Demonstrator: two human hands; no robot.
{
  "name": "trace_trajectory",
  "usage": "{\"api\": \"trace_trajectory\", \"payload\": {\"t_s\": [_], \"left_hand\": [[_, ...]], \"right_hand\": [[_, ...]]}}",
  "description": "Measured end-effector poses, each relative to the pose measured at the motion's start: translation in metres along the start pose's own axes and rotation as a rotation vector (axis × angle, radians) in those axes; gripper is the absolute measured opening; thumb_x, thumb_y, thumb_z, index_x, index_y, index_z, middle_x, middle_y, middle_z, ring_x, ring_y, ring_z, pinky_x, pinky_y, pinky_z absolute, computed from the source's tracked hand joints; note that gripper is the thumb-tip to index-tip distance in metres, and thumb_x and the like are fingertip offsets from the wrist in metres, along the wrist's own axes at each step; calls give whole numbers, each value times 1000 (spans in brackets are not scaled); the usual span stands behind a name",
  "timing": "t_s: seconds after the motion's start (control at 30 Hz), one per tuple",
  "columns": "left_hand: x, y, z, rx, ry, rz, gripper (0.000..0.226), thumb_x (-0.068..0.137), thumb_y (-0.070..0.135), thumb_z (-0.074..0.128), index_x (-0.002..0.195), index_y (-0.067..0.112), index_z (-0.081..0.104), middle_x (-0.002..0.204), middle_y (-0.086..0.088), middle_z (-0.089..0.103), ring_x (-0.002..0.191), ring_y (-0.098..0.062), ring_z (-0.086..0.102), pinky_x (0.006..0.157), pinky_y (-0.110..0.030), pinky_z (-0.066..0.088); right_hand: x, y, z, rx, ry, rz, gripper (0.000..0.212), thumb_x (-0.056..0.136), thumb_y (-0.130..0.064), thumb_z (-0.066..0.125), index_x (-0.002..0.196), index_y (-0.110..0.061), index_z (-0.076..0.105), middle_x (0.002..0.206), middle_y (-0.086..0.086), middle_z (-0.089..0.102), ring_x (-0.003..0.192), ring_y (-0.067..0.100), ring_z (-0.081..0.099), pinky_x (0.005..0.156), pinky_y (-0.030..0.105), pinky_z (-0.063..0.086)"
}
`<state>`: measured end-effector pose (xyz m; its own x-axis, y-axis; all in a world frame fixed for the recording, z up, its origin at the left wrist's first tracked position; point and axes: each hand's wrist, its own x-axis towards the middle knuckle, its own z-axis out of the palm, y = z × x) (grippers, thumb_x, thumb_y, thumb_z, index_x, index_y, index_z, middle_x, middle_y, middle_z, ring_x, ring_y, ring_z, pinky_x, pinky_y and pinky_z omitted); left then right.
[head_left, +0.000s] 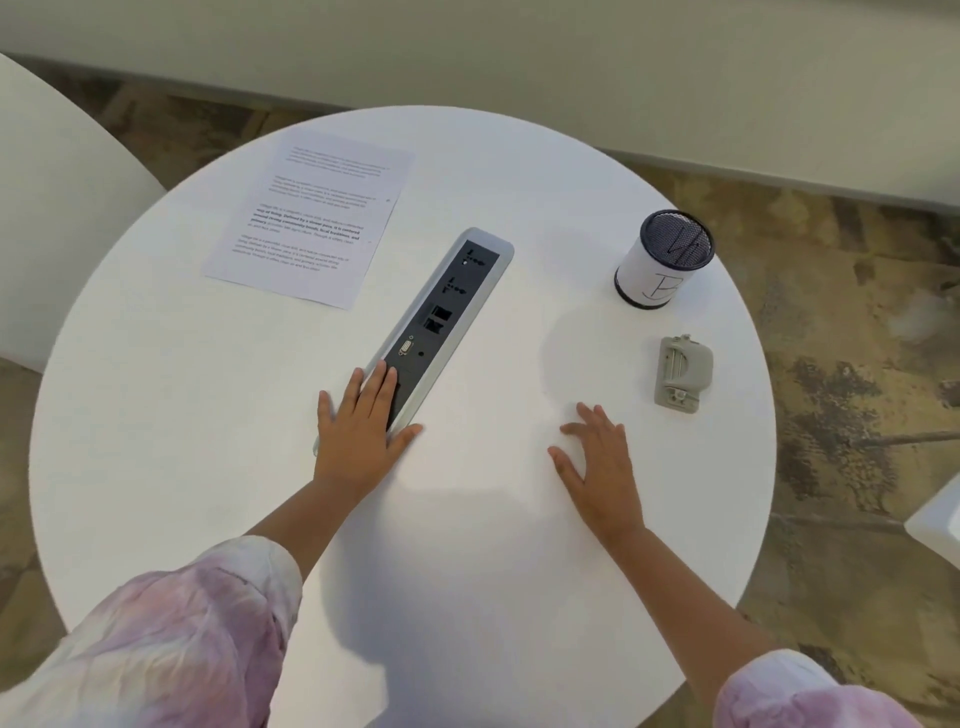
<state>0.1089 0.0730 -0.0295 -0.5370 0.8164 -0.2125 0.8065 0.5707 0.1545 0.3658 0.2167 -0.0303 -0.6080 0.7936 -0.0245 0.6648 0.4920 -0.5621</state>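
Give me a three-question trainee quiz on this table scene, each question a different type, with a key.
1. True or false: the left hand rests flat on the near end of the socket panel.
2. Which letter is written on the mesh cup? a) R b) B c) K
3. Fill in: the printed sheet lies to the ____ of the socket panel.
Key: 1 true; 2 b; 3 left.
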Motion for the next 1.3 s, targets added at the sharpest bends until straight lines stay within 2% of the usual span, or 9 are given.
{"api": "trace_trajectory", "payload": {"t_s": [0.17, 0.3, 0.7, 0.97, 1.3], "left_hand": [[-1, 0, 1, -22, 17, 4, 87, 81, 72, 1, 147, 18, 19, 157, 2, 18, 145, -24, 16, 110, -58, 18], [0, 0, 0, -20, 25, 5, 88, 81, 72, 0, 147, 18, 17, 157, 2, 15, 145, -24, 14, 111, -57, 17], [0, 0, 0, -31, 24, 11, 88, 81, 72, -2, 147, 18, 20, 157, 2, 18, 145, -24, 16, 110, -58, 19], [0, -1, 1, -38, 32, 18, 91, 79, 74, -3, 147, 17, 21, 157, 2, 19, 144, -24, 17, 110, -59, 19], [0, -1, 0, -33, 26, 25, 93, 78, 75, -4, 147, 17, 21, 156, 1, 20, 144, -25, 18, 109, -59, 20]], "right_hand": [[-3, -3, 0, -31, 27, -51, 22, 84, -25, 67, 103, -15, 65, 133, 4, 54, 133, 22, 41, 114, 41, 17], [-2, -6, -1, -40, 24, -49, 19, 81, -29, 70, 98, -21, 67, 130, 1, 54, 129, 22, 44, 109, 41, 24], [0, -13, -1, 34, 39, 33, 9, 79, -30, 70, 88, -28, 70, 126, -5, 55, 126, 16, 45, 107, 34, 22], [4, -21, -6, -182, 11, 32, 6, 83, -32, 65, 87, -32, 70, 102, -5, 59, 94, 18, 54, 84, 31, 26], [9, -24, -10, -292, -43, -27, 11, 86, -33, 61, 90, -28, 70, 95, -5, 61, 90, 19, 56, 81, 31, 24]]}}
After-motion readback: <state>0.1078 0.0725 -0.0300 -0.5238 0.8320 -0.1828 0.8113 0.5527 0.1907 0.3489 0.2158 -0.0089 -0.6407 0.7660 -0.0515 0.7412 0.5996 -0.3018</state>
